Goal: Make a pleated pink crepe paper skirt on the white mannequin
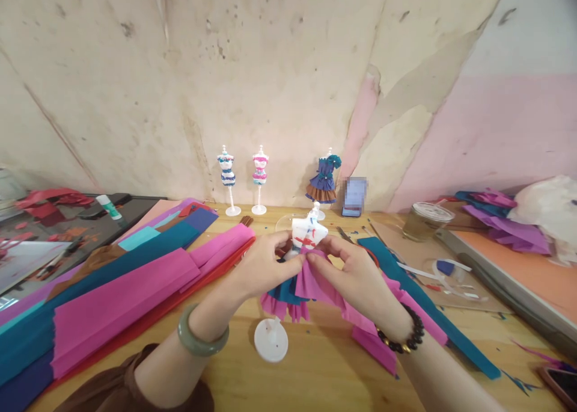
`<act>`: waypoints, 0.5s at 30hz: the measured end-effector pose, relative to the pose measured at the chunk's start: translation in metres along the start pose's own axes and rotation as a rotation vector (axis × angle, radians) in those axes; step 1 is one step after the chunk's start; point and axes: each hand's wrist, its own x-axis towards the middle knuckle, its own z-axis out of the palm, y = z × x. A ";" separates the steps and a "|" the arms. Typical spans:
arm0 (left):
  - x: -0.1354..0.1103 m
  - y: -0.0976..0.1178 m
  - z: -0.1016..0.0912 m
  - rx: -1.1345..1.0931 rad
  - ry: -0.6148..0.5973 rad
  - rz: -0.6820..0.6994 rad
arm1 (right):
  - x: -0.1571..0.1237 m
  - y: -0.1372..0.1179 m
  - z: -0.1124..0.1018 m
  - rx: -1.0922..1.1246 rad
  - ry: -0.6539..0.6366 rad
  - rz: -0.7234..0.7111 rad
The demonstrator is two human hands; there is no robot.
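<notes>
A small white dress-form mannequin [309,230] is tilted between my two hands, its round white base [271,341] lifted toward me. Layers of teal crepe paper [285,290] and pink ruffle hang around it as a skirt. My left hand [264,260] is closed around the waist, its thumb pressing the paper at the front. With thumb and fingers pinched together, my right hand [360,273] holds a pink crepe paper strip [311,279] against the waist. The strip's loose length trails right, beneath my right wrist. Fingertips behind the mannequin are hidden.
Folded crepe paper sheets [130,279] cover the left side. Two small mannequins [228,174] and a dressed one [325,177] stand by the wall, near a phone [354,196]. A teal strip [433,310], a lidded cup [426,221] and cardboard [478,295] lie right.
</notes>
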 end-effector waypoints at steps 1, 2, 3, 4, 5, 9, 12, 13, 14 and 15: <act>0.000 -0.001 0.000 0.001 0.009 0.004 | 0.000 0.000 -0.001 -0.003 -0.003 -0.007; 0.001 -0.002 0.000 0.003 0.015 0.008 | 0.000 0.000 -0.002 -0.007 -0.011 -0.013; 0.001 -0.004 0.000 0.006 0.017 0.012 | 0.001 -0.001 -0.004 -0.014 -0.024 -0.016; 0.002 -0.005 0.000 0.008 0.014 0.017 | 0.001 -0.001 -0.007 -0.022 -0.040 -0.014; 0.002 -0.005 0.000 0.007 0.010 0.022 | 0.002 -0.001 -0.009 -0.026 -0.060 -0.005; 0.003 -0.005 0.000 -0.006 -0.002 0.028 | 0.003 -0.002 -0.020 -0.041 -0.128 0.083; 0.003 -0.004 -0.001 -0.016 0.002 0.027 | 0.003 -0.002 -0.022 -0.048 -0.143 0.097; 0.003 -0.004 -0.001 -0.016 0.008 0.028 | 0.003 -0.002 -0.022 -0.043 -0.141 0.088; 0.003 -0.004 -0.002 -0.014 0.015 0.028 | 0.002 -0.002 -0.022 -0.034 -0.138 0.077; 0.003 -0.004 -0.002 -0.011 0.019 0.029 | 0.002 -0.002 -0.022 -0.022 -0.136 0.066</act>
